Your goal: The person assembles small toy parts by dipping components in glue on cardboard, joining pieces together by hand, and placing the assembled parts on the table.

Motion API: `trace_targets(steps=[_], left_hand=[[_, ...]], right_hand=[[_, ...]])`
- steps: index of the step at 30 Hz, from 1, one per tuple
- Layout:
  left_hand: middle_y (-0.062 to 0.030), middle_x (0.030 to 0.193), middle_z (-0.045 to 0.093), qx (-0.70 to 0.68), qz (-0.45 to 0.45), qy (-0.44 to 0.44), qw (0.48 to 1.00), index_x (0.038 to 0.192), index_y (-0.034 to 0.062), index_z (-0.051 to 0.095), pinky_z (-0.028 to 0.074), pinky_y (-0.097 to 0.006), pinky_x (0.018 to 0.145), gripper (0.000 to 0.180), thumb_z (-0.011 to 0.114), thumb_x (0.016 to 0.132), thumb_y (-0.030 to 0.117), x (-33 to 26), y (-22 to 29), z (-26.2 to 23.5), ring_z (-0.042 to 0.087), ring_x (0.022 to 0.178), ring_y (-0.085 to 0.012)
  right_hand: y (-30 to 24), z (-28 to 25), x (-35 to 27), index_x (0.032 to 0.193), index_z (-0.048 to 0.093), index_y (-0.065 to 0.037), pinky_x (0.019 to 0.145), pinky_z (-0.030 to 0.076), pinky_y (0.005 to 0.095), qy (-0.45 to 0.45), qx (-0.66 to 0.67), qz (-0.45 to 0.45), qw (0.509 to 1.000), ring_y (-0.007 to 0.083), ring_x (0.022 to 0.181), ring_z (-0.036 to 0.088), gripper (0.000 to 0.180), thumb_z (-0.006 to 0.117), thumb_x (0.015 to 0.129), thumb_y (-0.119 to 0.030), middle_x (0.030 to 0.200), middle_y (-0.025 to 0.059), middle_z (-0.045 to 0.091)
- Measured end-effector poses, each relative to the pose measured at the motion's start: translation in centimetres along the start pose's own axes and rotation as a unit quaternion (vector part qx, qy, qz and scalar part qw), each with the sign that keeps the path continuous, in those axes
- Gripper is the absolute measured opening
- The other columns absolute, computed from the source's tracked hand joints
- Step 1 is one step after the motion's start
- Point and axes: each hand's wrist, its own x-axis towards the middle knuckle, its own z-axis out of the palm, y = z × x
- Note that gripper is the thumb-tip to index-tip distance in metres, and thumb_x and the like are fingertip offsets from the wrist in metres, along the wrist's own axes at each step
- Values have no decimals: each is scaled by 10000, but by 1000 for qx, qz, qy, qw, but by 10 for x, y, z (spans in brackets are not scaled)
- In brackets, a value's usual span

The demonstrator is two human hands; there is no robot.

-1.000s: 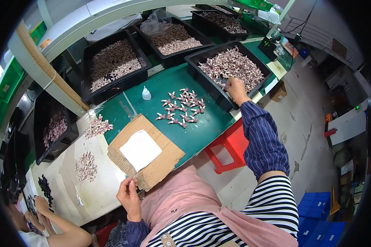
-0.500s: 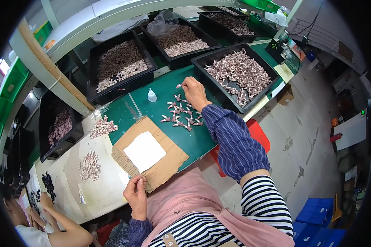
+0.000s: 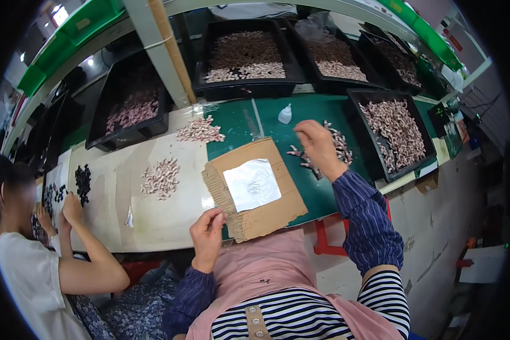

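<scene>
Back from the black tray (image 3: 361,148), her right hand (image 3: 317,146) had come over the pale small parts (image 3: 340,148) scattered on the green mat (image 3: 238,122), fingers curled loosely together; whether they held anything I could not tell. Her left hand (image 3: 207,235) pinched the cardboard sheet's (image 3: 266,212) near corner, silver foil (image 3: 252,184) at its centre.

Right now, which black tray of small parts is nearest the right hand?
The black tray at the bench's right end, just right of the right hand; the other trays sit farther back along the bench.
</scene>
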Motion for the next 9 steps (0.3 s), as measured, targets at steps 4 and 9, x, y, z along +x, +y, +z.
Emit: trace_targets(steps=[4, 9], left_hand=[[-99, 894, 751, 11, 17, -21, 1000, 1075, -35, 711, 552, -266, 737, 134, 638, 972, 10, -7, 7, 11, 685, 800, -130], [-114, 912, 756, 3, 7, 9, 1000, 1101, -10, 721, 564, -267, 764, 148, 654, 975, 30, -13, 1, -13, 714, 841, -148]], right_hand=[[-47, 78, 36, 967, 717, 3, 818, 541, 442, -90, 91, -37, 991, 390, 909, 679, 121, 633, 888, -33, 969, 190, 703], [-60, 143, 77, 993, 736, -13, 856, 541, 444, -187, 17, 59, 980, 406, 995, 685, 143, 676, 881, -80, 1039, 236, 718]])
